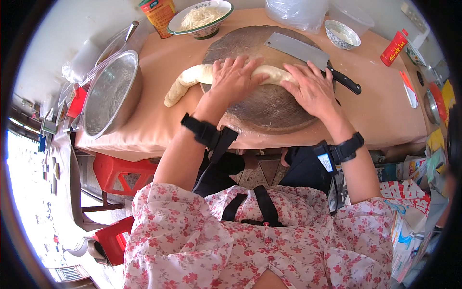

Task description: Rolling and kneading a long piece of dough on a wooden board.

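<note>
A long, thick rope of pale dough lies across the round wooden chopping board. Its left end hangs past the board's edge and rests on the tablecloth. My left hand presses on the dough near the middle, palm down with fingers stretched out. On the right end of the rope lies my right hand, flat and with its fingers apart, covering that end. Just behind my right hand, a cleaver rests on the board, its black handle reaching over the right edge.
A big metal bowl sits at the table's left. Toward the back are a bowl of pale shreds, an orange canister and a small patterned bowl. A red bottle stands at the right. Red stools are below.
</note>
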`<move>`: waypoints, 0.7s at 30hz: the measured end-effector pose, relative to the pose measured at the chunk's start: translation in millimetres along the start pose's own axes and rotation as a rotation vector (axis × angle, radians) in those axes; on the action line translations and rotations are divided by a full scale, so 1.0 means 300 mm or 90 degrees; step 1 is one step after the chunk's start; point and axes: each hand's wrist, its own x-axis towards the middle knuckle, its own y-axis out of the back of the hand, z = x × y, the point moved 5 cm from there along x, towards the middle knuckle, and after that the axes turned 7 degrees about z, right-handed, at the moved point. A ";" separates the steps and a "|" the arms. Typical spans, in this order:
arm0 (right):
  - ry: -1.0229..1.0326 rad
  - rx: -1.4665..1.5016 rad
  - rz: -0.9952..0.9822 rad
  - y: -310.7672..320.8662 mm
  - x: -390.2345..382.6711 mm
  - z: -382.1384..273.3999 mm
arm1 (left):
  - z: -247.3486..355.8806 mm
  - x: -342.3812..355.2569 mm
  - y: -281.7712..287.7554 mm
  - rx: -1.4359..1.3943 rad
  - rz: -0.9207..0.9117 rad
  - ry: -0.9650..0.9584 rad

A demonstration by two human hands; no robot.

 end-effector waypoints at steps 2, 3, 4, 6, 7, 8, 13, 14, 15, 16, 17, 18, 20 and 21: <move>0.018 -0.018 0.005 0.014 -0.051 -0.016 | 0.027 -0.067 0.014 0.016 0.050 -0.034; 0.043 0.000 0.043 0.035 -0.086 -0.029 | 0.051 -0.100 0.028 0.029 0.102 -0.072; 0.068 0.017 0.080 0.055 -0.118 -0.041 | 0.064 -0.127 0.037 0.016 0.128 -0.087; 0.093 0.020 0.083 0.075 -0.166 -0.064 | 0.077 -0.184 0.054 0.025 0.144 -0.103; 0.117 0.021 0.086 0.083 -0.186 -0.074 | 0.086 -0.207 0.063 0.033 0.159 -0.119; 0.122 0.034 0.079 0.089 -0.201 -0.075 | 0.092 -0.219 0.073 0.018 0.157 -0.123; 0.115 0.048 0.055 0.083 -0.187 -0.057 | 0.088 -0.189 0.071 0.010 0.121 -0.103; 0.101 0.076 0.053 0.074 -0.161 -0.044 | 0.078 -0.163 0.062 -0.004 0.081 -0.084; 0.100 0.076 0.053 0.066 -0.139 -0.031 | 0.076 -0.134 0.063 -0.004 0.080 -0.084; 0.083 0.084 0.042 0.053 -0.114 -0.012 | 0.070 -0.102 0.058 -0.008 0.053 -0.068; 0.068 0.092 0.032 0.043 -0.091 0.001 | 0.061 -0.076 0.053 -0.011 0.027 -0.049; 0.063 0.097 0.041 0.046 -0.072 0.008 | 0.052 -0.057 0.044 -0.015 0.042 -0.044; 0.048 0.097 0.037 0.033 -0.053 0.019 | 0.054 -0.034 0.023 -0.006 0.067 -0.026; 0.031 0.097 0.032 0.024 -0.049 0.025 | 0.055 -0.027 0.019 0.001 0.090 -0.008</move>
